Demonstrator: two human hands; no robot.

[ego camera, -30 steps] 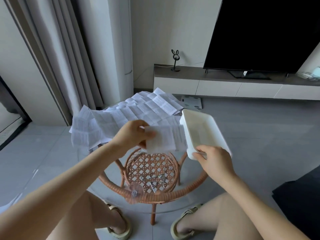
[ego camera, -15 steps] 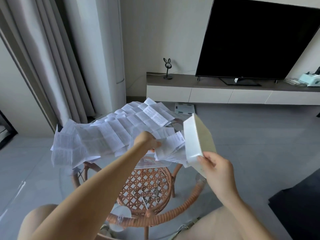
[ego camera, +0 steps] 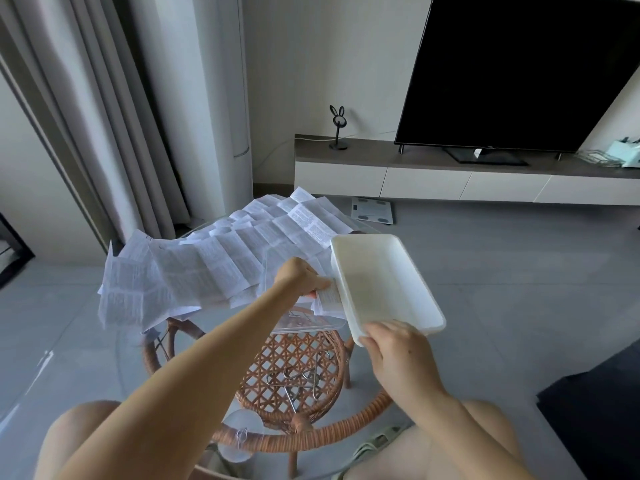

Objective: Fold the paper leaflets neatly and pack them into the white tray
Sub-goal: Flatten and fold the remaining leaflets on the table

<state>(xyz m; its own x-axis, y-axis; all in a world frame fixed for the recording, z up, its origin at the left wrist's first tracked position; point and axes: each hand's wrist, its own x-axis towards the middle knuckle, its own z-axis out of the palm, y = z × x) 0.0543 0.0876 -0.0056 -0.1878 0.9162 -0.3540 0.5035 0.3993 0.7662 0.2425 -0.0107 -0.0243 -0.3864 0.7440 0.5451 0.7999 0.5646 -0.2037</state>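
The left hand [ego camera: 298,277] pinches a folded leaflet [ego camera: 329,297], fingers curled round its near edge, and holds it right against the left wall of the white tray [ego camera: 388,289]. The right hand [ego camera: 398,351] grips the tray's near end, with the tray at the right edge of the glass counter [ego camera: 104,358]; whether it rests on the glass cannot be told. Unfolded leaflets [ego camera: 207,268] lie overlapping across the counter's far left part, some drooping past its edge.
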